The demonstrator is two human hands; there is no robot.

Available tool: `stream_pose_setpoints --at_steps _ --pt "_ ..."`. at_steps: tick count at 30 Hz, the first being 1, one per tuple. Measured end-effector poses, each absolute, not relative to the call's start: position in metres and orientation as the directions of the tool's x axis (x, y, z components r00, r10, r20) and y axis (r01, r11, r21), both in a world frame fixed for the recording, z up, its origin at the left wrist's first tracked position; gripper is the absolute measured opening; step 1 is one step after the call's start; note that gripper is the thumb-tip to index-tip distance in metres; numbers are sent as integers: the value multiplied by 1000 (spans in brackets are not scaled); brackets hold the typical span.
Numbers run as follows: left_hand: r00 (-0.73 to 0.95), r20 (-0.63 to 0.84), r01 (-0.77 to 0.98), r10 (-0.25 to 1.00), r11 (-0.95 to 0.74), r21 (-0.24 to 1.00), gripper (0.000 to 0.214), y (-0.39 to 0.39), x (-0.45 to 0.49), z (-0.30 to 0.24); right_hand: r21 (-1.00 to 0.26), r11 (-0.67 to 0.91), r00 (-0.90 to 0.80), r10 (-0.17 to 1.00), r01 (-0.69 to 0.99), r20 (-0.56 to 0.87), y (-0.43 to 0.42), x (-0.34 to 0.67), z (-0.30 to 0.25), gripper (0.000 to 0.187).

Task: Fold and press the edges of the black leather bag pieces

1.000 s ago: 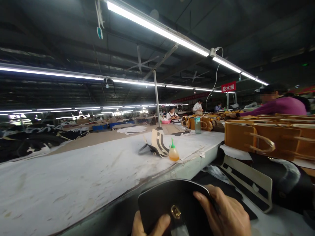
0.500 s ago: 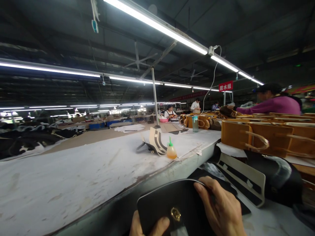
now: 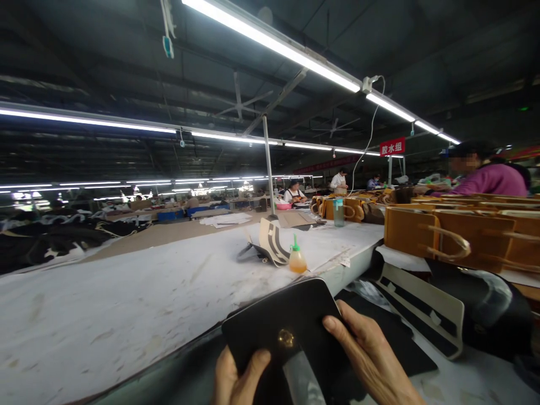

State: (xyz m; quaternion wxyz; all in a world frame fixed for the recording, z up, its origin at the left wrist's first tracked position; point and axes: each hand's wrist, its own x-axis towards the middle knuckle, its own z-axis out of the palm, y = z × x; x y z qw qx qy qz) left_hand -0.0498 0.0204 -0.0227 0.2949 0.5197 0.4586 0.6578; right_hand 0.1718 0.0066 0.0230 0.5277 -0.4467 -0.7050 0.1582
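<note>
Between my hands is a black leather bag flap [image 3: 291,309] with rounded corners, tilted up toward me. A round gold clasp [image 3: 286,338] sits near its middle, with a strip of clear film [image 3: 302,377] below it. My left hand [image 3: 241,374] grips the lower left edge, thumb on the front face. My right hand [image 3: 371,351] holds the right edge, thumb on the face and fingers behind. Whatever joins the flap lower down is cut off by the frame.
On the white-covered table [image 3: 126,304] stand a glue bottle [image 3: 297,261] with a green nozzle and a curved beige-and-black panel [image 3: 272,242]. To the right lie another beige panel [image 3: 422,309], a black bag [image 3: 485,304] and rows of tan bags [image 3: 409,230]. A co-worker in purple [image 3: 493,180] leans beyond them.
The flap has risen and tipped so more of its face shows. Both hands have shifted slightly left with it, the right one sliding lower along its edge.
</note>
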Motion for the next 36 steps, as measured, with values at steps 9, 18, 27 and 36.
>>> stream_pose_setpoints --at_steps 9,18,27,36 --pt "283 777 510 561 -775 374 26 22 -46 14 -547 623 -372 778 559 506 -5 160 25 35" --pt "238 865 598 441 -768 227 14 36 -41 -12 -552 518 -303 847 653 437 -17 156 35 31" --pt "164 885 690 435 -692 213 19 37 -21 -18 -567 468 -228 867 678 443 -9 153 22 36" --pt "153 876 580 457 -759 295 17 31 -22 -8 -442 519 -269 816 732 512 -12 146 19 30"
